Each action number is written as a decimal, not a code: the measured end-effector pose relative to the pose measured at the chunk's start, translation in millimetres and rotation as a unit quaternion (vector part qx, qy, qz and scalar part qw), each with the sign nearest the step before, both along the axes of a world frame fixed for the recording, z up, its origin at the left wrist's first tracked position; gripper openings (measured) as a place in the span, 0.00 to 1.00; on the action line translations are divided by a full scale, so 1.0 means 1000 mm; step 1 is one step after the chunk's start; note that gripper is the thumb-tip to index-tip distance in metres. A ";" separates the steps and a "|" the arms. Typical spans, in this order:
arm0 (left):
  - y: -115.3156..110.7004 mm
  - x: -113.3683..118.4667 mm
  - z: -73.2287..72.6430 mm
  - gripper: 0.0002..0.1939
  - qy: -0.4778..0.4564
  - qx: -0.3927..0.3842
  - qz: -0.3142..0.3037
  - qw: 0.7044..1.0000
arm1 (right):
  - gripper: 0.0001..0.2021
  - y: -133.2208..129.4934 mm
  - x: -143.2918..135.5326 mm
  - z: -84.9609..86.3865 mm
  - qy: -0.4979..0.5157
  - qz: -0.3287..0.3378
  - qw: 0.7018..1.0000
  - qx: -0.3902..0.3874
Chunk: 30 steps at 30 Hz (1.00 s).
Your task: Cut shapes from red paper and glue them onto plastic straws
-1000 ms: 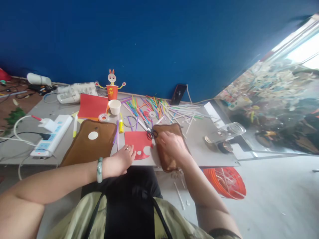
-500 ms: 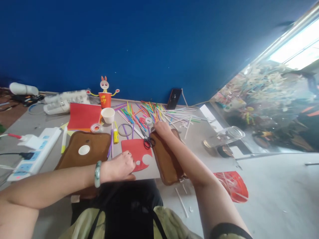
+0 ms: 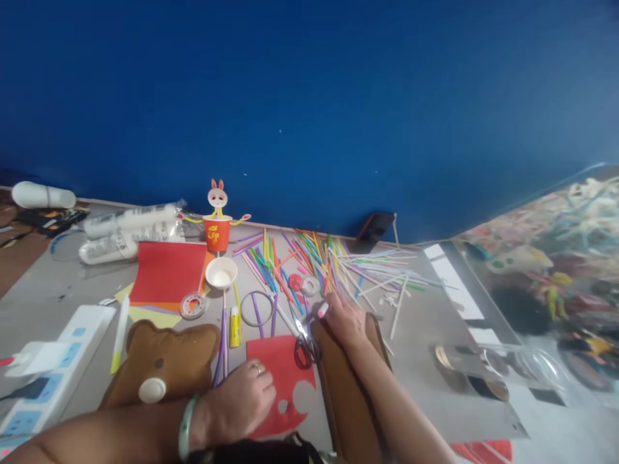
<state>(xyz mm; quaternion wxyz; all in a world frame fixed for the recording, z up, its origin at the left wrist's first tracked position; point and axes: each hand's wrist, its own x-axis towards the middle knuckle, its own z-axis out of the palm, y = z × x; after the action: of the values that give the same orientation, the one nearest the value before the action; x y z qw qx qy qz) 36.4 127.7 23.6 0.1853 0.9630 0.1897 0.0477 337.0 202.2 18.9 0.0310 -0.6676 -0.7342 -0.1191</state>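
My left hand (image 3: 242, 396), with a ring and a pale bracelet, rests with curled fingers at the left edge of a red sheet (image 3: 278, 361) that has holes cut in it; what it holds, if anything, is hidden. My right hand (image 3: 344, 320) is closed at the top of a brown case (image 3: 345, 386), with a small pale pink-white piece (image 3: 323, 310) at its fingertips. Between the hands, black-handled scissors (image 3: 304, 345) lie partly on the red sheet. Colored sticks (image 3: 309, 258) spread out beyond my right hand.
A rabbit figure in a red cup (image 3: 216, 233) stands near the blue wall, behind a white cup (image 3: 221, 273). To the left are red paper (image 3: 167, 274), a brown cushion (image 3: 169, 361) and a power strip (image 3: 62, 367). A clear jar (image 3: 469, 370) lies right; a phone (image 3: 372, 231) leans behind.
The view has tilted up, so the table things sit lower. A pale pink-white piece now shows at my right fingertips. My left hand stays beside the red sheet.
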 end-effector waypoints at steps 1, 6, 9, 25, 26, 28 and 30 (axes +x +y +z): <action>0.002 0.001 -0.002 0.07 -0.001 -0.008 -0.005 1.000 | 0.08 0.001 -0.001 0.000 0.008 0.024 1.000 0.016; 0.010 0.009 -0.017 0.09 -0.029 0.007 -0.029 0.999 | 0.10 0.005 -0.002 0.006 0.034 0.043 0.994 0.095; 0.011 0.010 -0.021 0.09 -0.051 0.054 -0.030 0.997 | 0.11 0.005 -0.001 0.007 0.024 0.046 0.990 0.134; -0.012 -0.024 0.021 0.13 0.055 0.091 -0.059 0.993 | 0.17 -0.056 -0.036 0.058 0.156 0.053 0.984 0.063; -0.017 -0.033 0.022 0.16 0.050 0.094 -0.053 0.993 | 0.17 -0.074 -0.042 0.060 0.206 0.056 0.974 0.081; -0.027 -0.051 0.027 0.24 0.060 0.098 -0.031 0.993 | 0.17 -0.114 -0.055 0.055 0.281 0.071 0.953 0.088; -0.039 -0.065 0.032 0.31 0.063 0.075 -0.031 0.995 | 0.17 -0.151 -0.069 0.039 0.334 0.106 0.934 0.063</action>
<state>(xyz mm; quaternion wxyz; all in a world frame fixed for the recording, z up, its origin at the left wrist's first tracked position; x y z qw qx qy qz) -28.9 88.6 55.9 0.1013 0.9808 0.1665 -0.0043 267.8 51.2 57.5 0.3287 -0.5840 -0.7390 0.0691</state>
